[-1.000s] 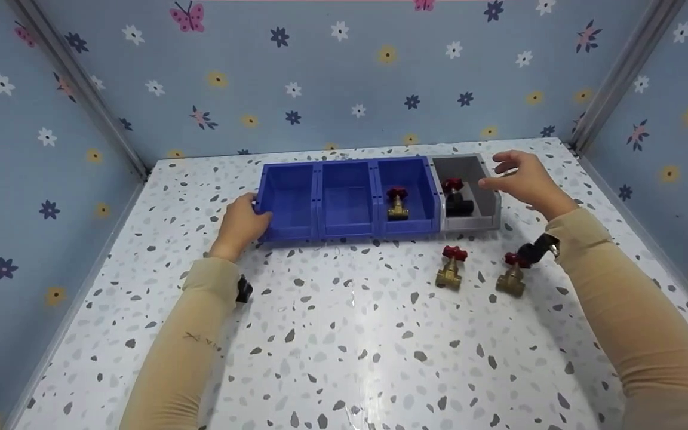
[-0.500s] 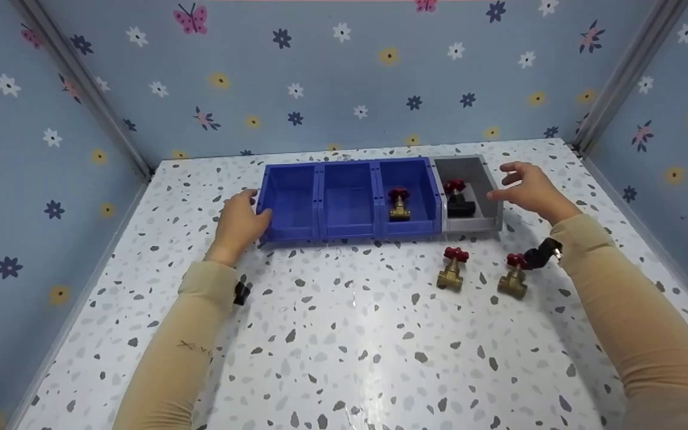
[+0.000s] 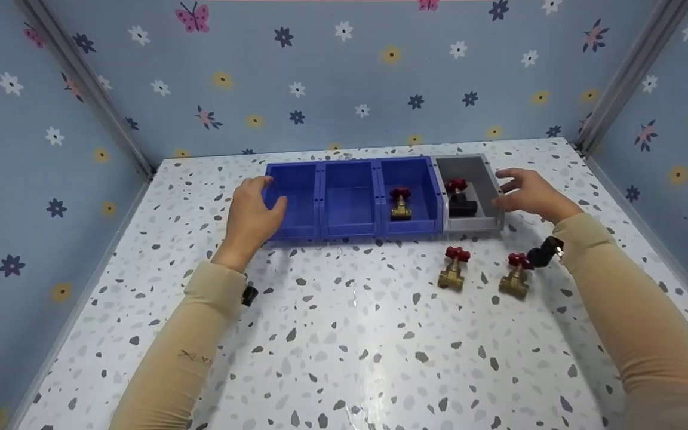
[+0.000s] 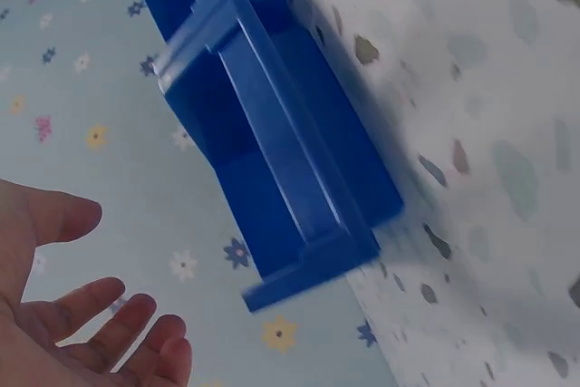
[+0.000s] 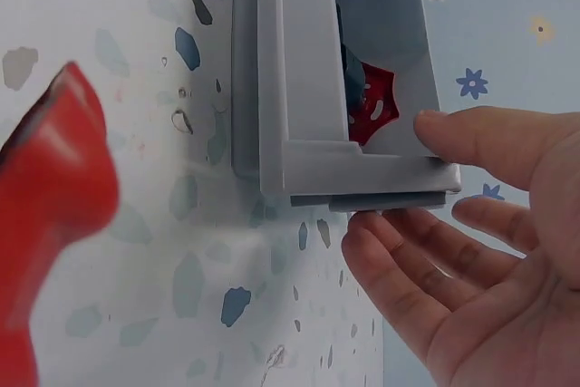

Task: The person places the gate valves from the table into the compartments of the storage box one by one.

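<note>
Three blue storage bins and a grey bin (image 3: 472, 224) stand side by side in a row. My left hand (image 3: 251, 212) is beside the leftmost blue bin (image 3: 293, 206); in the left wrist view its relaxed fingers (image 4: 136, 324) are apart from the bin. My right hand (image 3: 532, 194) grips the grey bin's right side wall, thumb at the inner rim and fingers on the outside. A brass gate valve with a red handwheel (image 3: 401, 209) lies in the third blue bin. A black-bodied valve with a red handwheel (image 3: 462, 207) lies in the grey bin.
Two more brass valves with red handwheels, one (image 3: 451, 278) left of the other (image 3: 514, 283), lie on the speckled white table (image 3: 320, 346) before the grey bin. Flower-patterned walls (image 3: 320, 77) enclose the table's back and sides.
My left hand has come off the leftmost blue bin's side and shifted up and right. My right hand has closed in on the grey bin's right wall.
</note>
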Demonstrator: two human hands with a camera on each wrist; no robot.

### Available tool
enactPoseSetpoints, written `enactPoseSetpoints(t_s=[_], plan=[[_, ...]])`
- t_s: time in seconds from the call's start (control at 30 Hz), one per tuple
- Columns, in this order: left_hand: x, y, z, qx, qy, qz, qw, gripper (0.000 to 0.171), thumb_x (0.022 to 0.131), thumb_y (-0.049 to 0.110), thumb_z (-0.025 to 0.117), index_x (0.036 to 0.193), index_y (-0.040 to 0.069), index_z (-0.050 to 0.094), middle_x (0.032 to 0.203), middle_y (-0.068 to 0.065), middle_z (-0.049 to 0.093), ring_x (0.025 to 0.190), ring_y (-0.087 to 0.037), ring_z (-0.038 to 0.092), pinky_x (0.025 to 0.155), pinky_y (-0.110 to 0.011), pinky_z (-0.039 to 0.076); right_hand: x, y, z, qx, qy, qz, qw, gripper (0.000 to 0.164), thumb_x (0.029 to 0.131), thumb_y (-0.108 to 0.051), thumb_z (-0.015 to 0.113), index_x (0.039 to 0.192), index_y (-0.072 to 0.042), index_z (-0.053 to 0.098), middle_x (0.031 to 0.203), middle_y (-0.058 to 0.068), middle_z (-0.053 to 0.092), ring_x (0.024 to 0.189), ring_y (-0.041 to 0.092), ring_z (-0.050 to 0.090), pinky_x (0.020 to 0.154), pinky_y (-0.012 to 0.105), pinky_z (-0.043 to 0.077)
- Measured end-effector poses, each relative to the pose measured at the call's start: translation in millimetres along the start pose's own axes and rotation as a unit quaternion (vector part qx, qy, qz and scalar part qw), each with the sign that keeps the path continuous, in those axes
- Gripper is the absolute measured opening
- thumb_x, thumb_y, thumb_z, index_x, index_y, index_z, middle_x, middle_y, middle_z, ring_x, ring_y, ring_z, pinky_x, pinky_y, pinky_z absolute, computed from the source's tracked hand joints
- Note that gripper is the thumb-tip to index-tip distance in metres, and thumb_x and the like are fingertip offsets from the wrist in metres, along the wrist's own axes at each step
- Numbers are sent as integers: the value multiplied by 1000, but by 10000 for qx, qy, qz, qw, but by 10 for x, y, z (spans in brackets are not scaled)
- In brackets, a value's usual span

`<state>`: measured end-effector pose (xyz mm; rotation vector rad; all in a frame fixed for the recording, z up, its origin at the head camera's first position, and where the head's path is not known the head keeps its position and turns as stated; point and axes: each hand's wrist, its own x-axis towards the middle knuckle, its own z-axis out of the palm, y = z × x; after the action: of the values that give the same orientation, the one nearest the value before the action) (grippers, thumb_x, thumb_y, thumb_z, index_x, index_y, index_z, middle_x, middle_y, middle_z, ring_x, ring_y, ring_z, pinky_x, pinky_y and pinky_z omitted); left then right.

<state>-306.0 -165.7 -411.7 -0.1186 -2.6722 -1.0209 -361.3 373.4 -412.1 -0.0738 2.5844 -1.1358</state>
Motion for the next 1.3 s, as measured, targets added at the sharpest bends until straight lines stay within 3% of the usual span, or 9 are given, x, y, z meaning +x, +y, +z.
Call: enactPoseSetpoints(t_s=[0.13,0.27,0.6,0.77,0.9,1.3], plan=[[-48,173,76,-110,-36,215,9997,53,104,22,69,149,-4,58,150,-23,61,145,-41,54,126,-52,42,18,18,-11,57,1,-67,10000,79,104,-9,71,170,-1,29,159,37,47,136,45,60,101,38,63],[-113,327,176,-213,-219,500,9983,52,104,20,70,148,-4,59,147,-22,63,141,-39,58,123,-51,45,13,30,-21,209,-31,-72,9997,78,103,-6,71,169,-1,31,156,37,49,126,32,65,90,25,64],[-291,646,468,-559,-1091,806,9892,57,102,26,74,150,-1,59,143,-20,67,132,-35,65,115,-48,53,29,30,-29,591,-33,-59,9982,76,100,1,70,167,4,34,149,38,51,98,8,68,85,27,66],[-343,778,617,-811,-1523,911,9808,62,100,30,79,151,1,58,144,-17,67,132,-34,66,114,-47,54,32,48,-12,719,-14,-155,9973,75,100,3,70,166,6,35,127,21,63,92,6,70,84,28,66],[-362,861,715,-932,-1783,934,9751,68,97,32,83,152,1,58,146,-17,66,135,-34,65,115,-48,54,33,40,-2,754,22,-195,9970,74,99,4,72,164,7,36,116,11,65,90,5,70,82,27,66],[-414,1059,918,-1145,-2371,910,9604,72,96,36,85,153,4,56,149,-18,64,136,-32,62,115,-49,53,22,47,-23,415,29,34,9991,76,101,-2,73,167,2,36,138,27,59,100,10,68,85,26,65]])
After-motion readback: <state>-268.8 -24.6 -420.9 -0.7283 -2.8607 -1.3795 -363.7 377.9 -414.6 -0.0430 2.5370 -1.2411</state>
